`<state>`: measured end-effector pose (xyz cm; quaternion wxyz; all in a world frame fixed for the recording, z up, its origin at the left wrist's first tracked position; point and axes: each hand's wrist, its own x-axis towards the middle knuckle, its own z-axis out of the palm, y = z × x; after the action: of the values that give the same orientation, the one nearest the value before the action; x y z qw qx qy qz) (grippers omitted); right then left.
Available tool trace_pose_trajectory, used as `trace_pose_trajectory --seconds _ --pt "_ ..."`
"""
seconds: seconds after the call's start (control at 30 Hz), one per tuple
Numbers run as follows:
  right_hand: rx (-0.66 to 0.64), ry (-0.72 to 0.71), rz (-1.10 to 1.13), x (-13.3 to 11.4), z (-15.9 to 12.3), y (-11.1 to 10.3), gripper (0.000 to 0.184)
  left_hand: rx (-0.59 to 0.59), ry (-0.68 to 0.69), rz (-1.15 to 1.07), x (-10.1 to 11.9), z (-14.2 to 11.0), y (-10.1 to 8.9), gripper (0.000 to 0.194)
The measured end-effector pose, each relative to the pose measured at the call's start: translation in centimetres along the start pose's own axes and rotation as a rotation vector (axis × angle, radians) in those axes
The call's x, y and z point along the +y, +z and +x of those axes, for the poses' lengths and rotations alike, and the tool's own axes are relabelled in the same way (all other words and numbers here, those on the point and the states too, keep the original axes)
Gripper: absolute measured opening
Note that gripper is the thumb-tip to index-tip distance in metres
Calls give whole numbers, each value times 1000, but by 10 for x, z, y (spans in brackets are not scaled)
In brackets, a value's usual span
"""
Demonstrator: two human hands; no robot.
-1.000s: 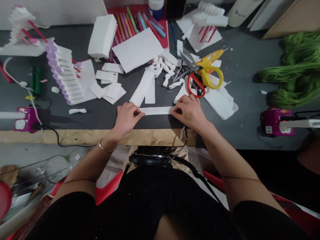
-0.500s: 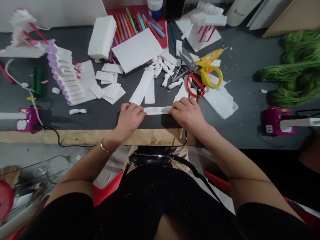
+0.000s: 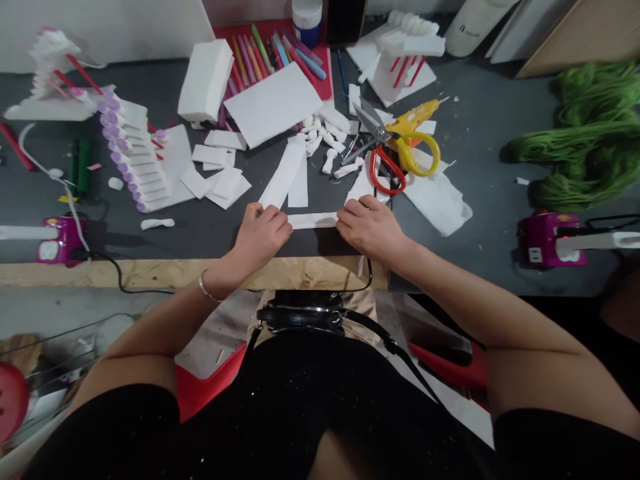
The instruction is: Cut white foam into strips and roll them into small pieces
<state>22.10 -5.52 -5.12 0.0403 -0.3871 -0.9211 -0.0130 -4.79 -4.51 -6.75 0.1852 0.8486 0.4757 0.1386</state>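
- The left hand (image 3: 264, 233) and the right hand (image 3: 370, 227) are apart from each other, palms down, each with its fingers closed over one end of a narrow white strip (image 3: 315, 221).
- The strip lies level between them, left to right, close to the near edge of the dark table (image 3: 210, 239).
- Two flat white bands (image 3: 283, 175) lie just beyond the strip; the longer one reaches the left hand's fingers, and whether they touch I cannot tell.
- Just beyond the right hand are opened scissors (image 3: 381, 135) with one red and one yellow handle, next to a yellow tool (image 3: 413, 119) and a white scrap (image 3: 443, 205).
- Small twisted white pieces (image 3: 330, 139) are heaped left of the scissors.
- Cut white rectangles (image 3: 227, 187) lie farther left, near a stair-like model (image 3: 145, 160) with purple rounds along its edge.
- At the far side, a white sheet (image 3: 274, 105) partly covers coloured pens (image 3: 253, 57) beside a white block (image 3: 205, 80).
- Green yarn (image 3: 580, 140) lies well to the right.
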Motion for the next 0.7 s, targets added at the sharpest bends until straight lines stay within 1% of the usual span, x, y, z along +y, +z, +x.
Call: trace_pose_trajectory --seconds 0.1,0.23,0.33,0.43,0.63,0.7 --pt "26 13 -38 -1 -2 5 49 -36 -3 35 4 1 1 35" --pt "25 69 -20 0 -4 10 45 -13 -18 90 6 2 3 29" --pt "24 114 16 1 -5 14 41 -19 0 190 6 1 4 29" --pt "48 139 41 2 -6 17 39 5 26 273 5 0 6 27" --pt "129 80 -59 3 -7 20 30 36 107 378 3 1 6 24" --pt "132 70 -62 3 -6 20 32 46 135 411 2 1 5 26"
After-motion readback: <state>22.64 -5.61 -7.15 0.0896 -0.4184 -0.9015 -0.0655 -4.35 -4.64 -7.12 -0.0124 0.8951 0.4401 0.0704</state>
